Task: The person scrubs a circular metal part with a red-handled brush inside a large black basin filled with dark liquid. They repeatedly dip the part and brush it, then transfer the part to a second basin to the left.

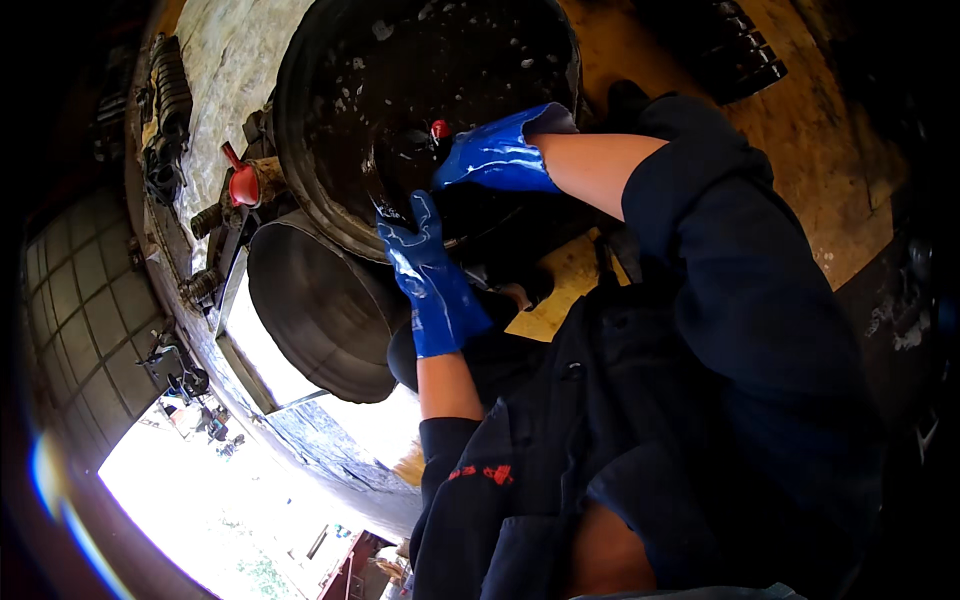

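Note:
A wide round black basin [300, 165] of dark, wet liquid with pale suds sits in front of me. Over its near rim reaches my left hand [425, 260] in a wet blue rubber glove. The thumb points up and the fingers curl round a dark, wet object [383, 195], whose kind I cannot make out. My right hand [500, 152], gloved in blue too, comes in over the basin from the right, closed. Beside its knuckles sticks out the red end [440, 129] of a handled tool. The tool's working end is hidden in shadow.
An open, dark metal drum or pan [320, 310] leans below the basin on the left. A red funnel-like scoop [243, 185] lies near ribbed metal parts [203, 288]. Ribbed dark parts [170, 95] stand far left, another ribbed cylinder [745, 60] far right. Worn brown boards [800, 150] lie right.

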Motion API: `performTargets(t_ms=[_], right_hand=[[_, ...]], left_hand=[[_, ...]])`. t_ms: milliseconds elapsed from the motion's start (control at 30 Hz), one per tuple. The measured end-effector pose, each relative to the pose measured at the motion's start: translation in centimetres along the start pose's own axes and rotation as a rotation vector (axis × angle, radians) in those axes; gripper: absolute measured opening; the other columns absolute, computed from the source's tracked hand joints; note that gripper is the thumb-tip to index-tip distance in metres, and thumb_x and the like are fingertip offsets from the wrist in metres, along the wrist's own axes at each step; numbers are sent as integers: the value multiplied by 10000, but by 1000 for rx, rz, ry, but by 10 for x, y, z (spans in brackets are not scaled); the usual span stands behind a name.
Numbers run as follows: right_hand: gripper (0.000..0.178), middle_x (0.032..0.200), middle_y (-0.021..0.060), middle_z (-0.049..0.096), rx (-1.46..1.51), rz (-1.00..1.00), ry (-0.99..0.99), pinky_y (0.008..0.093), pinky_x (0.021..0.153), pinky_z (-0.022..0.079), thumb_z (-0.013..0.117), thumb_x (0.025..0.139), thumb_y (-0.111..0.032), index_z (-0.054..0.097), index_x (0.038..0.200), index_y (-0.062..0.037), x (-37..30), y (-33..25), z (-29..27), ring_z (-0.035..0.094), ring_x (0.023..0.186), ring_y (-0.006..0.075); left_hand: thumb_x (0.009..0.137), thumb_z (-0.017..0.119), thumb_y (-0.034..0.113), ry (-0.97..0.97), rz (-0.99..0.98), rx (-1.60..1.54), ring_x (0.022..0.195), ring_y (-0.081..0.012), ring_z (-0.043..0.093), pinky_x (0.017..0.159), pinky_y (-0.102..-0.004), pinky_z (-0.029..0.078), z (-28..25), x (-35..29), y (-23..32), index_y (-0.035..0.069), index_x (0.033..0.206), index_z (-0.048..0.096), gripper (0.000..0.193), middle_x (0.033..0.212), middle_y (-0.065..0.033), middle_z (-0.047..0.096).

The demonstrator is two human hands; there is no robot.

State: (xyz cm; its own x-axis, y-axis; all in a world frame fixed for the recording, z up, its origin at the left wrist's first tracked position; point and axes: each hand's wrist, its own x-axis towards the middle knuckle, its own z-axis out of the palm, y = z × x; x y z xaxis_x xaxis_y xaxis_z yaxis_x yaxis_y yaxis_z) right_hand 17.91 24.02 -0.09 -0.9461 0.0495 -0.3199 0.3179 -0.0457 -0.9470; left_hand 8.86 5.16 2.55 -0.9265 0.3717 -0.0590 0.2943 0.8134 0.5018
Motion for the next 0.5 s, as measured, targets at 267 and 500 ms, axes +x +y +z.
performTargets(t_ms=[267, 500], right_hand=[[432, 894, 179, 731, -55, -65, -130, 424, 780, 525, 686, 867, -419, 751, 1095, -58, 21, 13, 4, 697, 831, 297], [329, 912, 170, 736, -646, -250, -56, 411, 732, 556, 761, 799, -298, 755, 1019, -54, 66, 52, 36, 726, 861, 310]], left_hand=[[948, 697, 468, -564, 23, -131, 953, -298, 706, 838, -384, 559, -12, 83, -13, -47, 1366, 559, 677, 1104, -228, 706], [992, 687, 377, -667, -289, -363, 823, -192, 690, 720, -308, 526, -29, 123, -11, -8, 1268, 612, 480, 933, -101, 734]])
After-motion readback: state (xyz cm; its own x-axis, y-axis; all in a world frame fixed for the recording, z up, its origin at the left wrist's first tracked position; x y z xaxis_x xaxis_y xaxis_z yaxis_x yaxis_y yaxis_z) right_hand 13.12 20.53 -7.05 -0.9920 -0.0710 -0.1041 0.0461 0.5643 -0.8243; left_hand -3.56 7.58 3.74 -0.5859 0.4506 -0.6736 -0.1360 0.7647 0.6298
